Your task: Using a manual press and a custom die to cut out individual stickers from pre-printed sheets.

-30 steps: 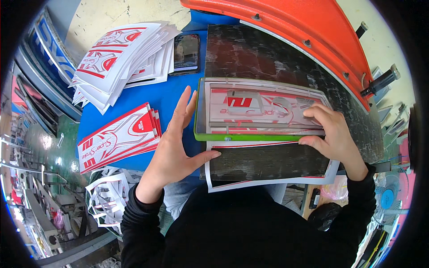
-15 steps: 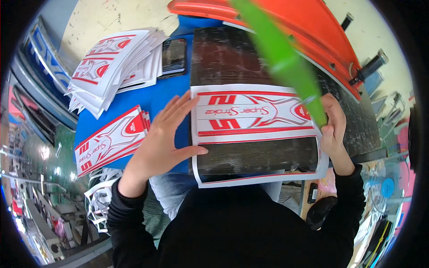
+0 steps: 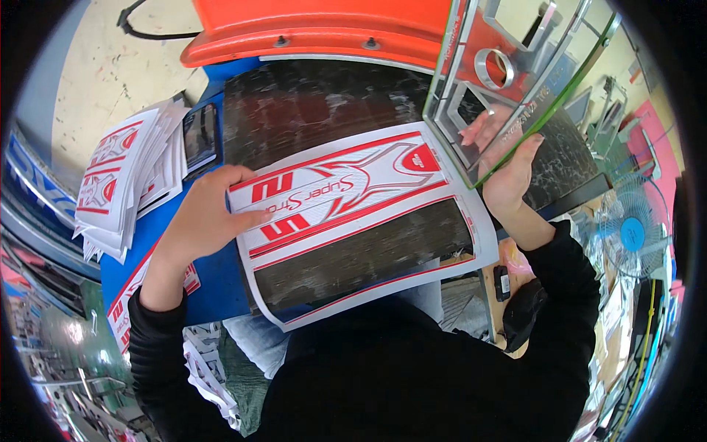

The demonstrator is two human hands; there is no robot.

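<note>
My left hand (image 3: 206, 214) rests on the left end of a white sheet (image 3: 482, 236) printed in red, thumb and fingers apart on its surface. A rectangular window in the sheet's near half shows the dark board (image 3: 309, 96) beneath. At the right, my right hand (image 3: 508, 173) grips the lower edge of a clear panel (image 3: 541, 59), tilted upright above the sheet's right end. Metal strips and a ring are set on the panel, and its rim looks green. Some right-hand fingers show through it.
A stack of printed sheets (image 3: 121, 158) and a dark phone (image 3: 200, 136) lie left on the blue surface (image 3: 221, 291). More red-white prints (image 3: 125, 309) sit partly behind my left forearm. A large orange piece (image 3: 317, 29) spans the back; a fan (image 3: 630, 232) stands right.
The panel, seen edge-on and blurred before, has turned so its clear face shows, and has moved right. My left hand has come onto the sheet's end. The whole view has turned.
</note>
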